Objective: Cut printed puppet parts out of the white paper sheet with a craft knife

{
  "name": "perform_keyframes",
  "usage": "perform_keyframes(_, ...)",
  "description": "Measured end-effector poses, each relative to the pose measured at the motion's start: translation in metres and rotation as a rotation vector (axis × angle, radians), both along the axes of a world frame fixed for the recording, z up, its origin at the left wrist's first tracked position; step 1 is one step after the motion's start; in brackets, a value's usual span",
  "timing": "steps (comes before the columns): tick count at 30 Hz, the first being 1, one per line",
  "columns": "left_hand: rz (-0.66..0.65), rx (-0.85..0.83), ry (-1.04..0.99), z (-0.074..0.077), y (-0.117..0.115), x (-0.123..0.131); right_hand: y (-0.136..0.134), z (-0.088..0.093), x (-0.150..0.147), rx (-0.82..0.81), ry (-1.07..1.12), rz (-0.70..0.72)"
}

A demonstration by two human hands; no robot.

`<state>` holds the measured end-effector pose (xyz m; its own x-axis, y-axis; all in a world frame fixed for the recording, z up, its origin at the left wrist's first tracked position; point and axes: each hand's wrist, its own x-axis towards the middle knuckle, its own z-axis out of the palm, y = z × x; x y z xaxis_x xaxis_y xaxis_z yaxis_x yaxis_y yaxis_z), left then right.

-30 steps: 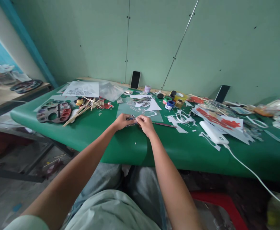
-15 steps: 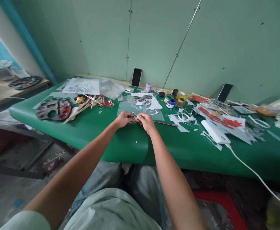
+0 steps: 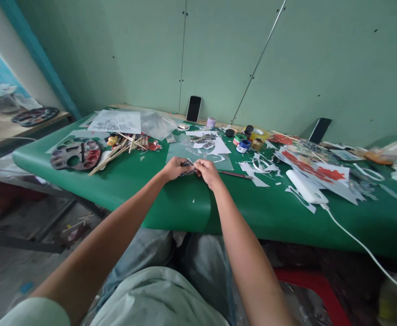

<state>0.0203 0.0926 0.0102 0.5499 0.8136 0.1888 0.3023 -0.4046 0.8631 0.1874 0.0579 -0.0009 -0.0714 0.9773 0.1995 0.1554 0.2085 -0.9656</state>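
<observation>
Soft, muted light lays a faint sheen on the green surface (image 3: 174, 206), with deep shadow beneath it and wide-angle distortion stretching the outer edges.

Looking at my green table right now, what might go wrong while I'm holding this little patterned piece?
The small patterned piece, pinched between the left hand and right hand, might bend or slip if they pull unevenly.
The thin tool lies close beside the right hand and could get knocked.
The white cord hangs over the edge of the green table; a snag might drag the white device.
</observation>
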Motion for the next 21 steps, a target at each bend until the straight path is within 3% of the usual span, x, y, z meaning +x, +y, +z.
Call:
perform_keyframes(11, 0.032, 0.027, 0.069, 0.0040, -0.0019, -0.0024, -0.0050, -0.0011, -0.0052, 0.010, 0.061, -0.118)
perform_keyframes(21, -0.011, 0.045, 0.080, 0.0045, -0.0034, -0.0037, -0.0015, -0.0071, -0.0011, -0.056, -0.085, -0.053)
